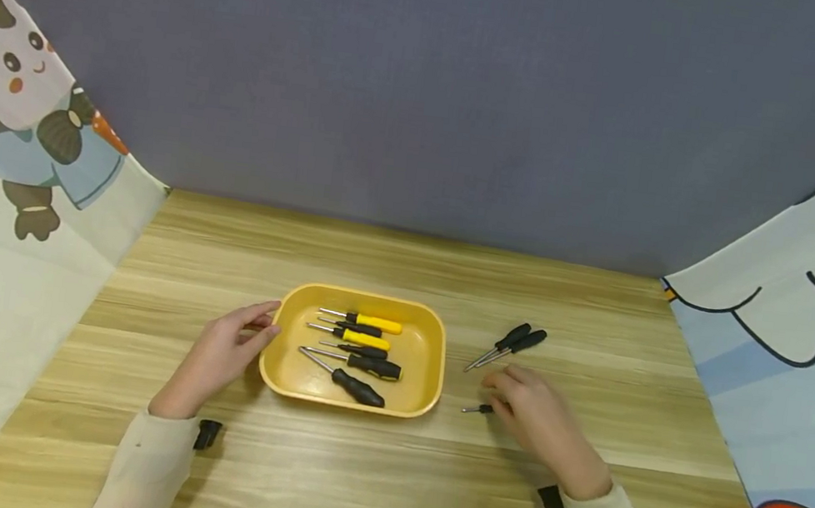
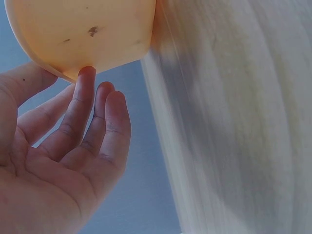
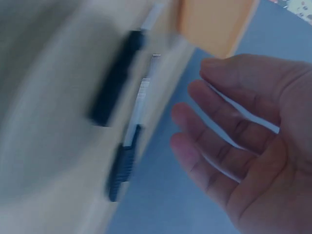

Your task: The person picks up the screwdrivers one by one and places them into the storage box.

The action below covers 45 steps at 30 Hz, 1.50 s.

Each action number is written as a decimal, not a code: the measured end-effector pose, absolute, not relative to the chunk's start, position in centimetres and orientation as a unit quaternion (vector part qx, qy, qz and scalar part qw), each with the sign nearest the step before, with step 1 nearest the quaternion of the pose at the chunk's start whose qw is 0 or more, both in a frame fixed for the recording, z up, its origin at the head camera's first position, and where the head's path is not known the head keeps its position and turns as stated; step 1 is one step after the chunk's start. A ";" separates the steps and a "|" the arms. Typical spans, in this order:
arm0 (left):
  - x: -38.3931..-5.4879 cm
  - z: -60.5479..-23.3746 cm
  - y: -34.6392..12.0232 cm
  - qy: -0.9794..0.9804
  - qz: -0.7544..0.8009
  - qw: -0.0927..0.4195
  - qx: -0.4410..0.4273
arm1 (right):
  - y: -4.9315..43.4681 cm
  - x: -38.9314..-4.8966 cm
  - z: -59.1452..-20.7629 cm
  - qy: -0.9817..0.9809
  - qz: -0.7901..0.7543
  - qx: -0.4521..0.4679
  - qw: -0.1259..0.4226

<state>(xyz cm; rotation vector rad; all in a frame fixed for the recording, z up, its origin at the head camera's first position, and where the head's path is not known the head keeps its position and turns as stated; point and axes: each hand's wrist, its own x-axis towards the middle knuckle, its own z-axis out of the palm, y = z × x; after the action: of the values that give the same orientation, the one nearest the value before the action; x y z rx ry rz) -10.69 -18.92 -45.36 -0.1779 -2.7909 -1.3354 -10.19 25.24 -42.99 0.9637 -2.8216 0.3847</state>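
Observation:
My left hand [image 1: 218,358] is at the left end of a yellow plastic tray [image 1: 431,374], its fingertips touching the rim and outer wall. Several screwdrivers lie in the tray, among them a yellow-handled screwdriver [image 1: 378,324] and a black-handled screwdriver [image 1: 358,387]. To the right of the tray, my right hand [image 1: 533,411] hovers over a single screwdriver [image 1: 478,409] with its fingers loosely bent and apart. That hand hides most of the handle in the head view. In the right wrist view, the black handle [image 3: 117,80] lies apart from the fingers, somewhat blurred.
Two black-handled screwdrivers [image 1: 510,345] lie close together on the wood-grain table [image 1: 367,476], beyond my right hand. A grey-blue panel [image 1: 424,105] stands along the far edge. Printed cloths with cartoon figures hang at the left and right.

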 end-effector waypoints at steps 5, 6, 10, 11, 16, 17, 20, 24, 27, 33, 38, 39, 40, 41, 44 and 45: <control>-10.7 -45.6 -18.9 -0.899 -0.433 0.020 -0.054 | 26.3 -9.8 -44.5 -0.941 0.151 0.303 0.014; -10.7 -45.6 -18.9 -0.899 -0.434 0.020 -0.053 | 26.4 -9.8 -44.7 -0.941 0.154 0.300 0.008; -10.7 -45.6 -18.9 -0.899 -0.435 0.019 -0.051 | 26.9 -9.8 -45.7 -0.941 0.168 0.294 -0.007; -10.7 -45.6 -18.9 -0.899 -0.435 0.019 -0.051 | 27.0 -9.8 -46.0 -0.941 0.170 0.293 -0.008; -10.8 -45.5 -18.9 -0.899 -0.434 0.018 -0.049 | 27.3 -10.0 -46.8 -0.940 0.176 0.292 -0.005; -10.8 -45.5 -18.9 -0.900 -0.434 0.018 -0.049 | 27.3 -10.1 -46.9 -0.940 0.177 0.292 -0.004; -10.8 -45.4 -18.9 -0.900 -0.433 0.016 -0.047 | 27.3 -10.2 -47.0 -0.939 0.181 0.293 -0.004; -10.8 -45.3 -18.9 -0.900 -0.432 0.013 -0.047 | 27.3 -10.2 -47.1 -0.939 0.181 0.293 -0.004; -10.9 -45.3 -18.9 -0.901 -0.430 0.011 -0.046 | 27.3 -10.2 -47.1 -0.939 0.181 0.292 0.000; -10.9 -45.3 -18.9 -0.902 -0.430 0.011 -0.047 | 27.2 -10.2 -47.3 -0.937 0.189 0.294 0.013; -10.9 -45.4 -18.9 -0.901 -0.431 0.013 -0.051 | 27.3 -10.3 -46.8 -0.938 0.191 0.290 0.020; -10.9 -45.4 -18.9 -0.901 -0.431 0.013 -0.052 | 27.3 -10.4 -46.5 -0.937 0.191 0.291 0.022; -10.8 -45.4 -18.9 -0.901 -0.431 0.013 -0.052 | 27.3 -10.5 -46.2 -0.935 0.192 0.297 0.029; -10.8 -45.4 -18.9 -0.901 -0.430 0.013 -0.053 | 27.3 -10.5 -45.9 -0.932 0.193 0.303 0.036; -10.8 -45.4 -18.9 -0.900 -0.432 0.013 -0.053 | 27.0 -10.9 -44.9 -0.925 0.192 0.323 0.059; -10.8 -45.4 -19.0 -0.900 -0.432 0.013 -0.052 | 26.8 -11.0 -44.5 -0.923 0.190 0.328 0.066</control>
<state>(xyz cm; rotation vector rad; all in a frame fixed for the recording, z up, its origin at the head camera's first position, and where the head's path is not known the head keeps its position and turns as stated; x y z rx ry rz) -10.77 -18.96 -45.38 -0.1630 -2.8048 -1.3452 -11.01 26.83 -44.50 0.9903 -2.7832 0.5732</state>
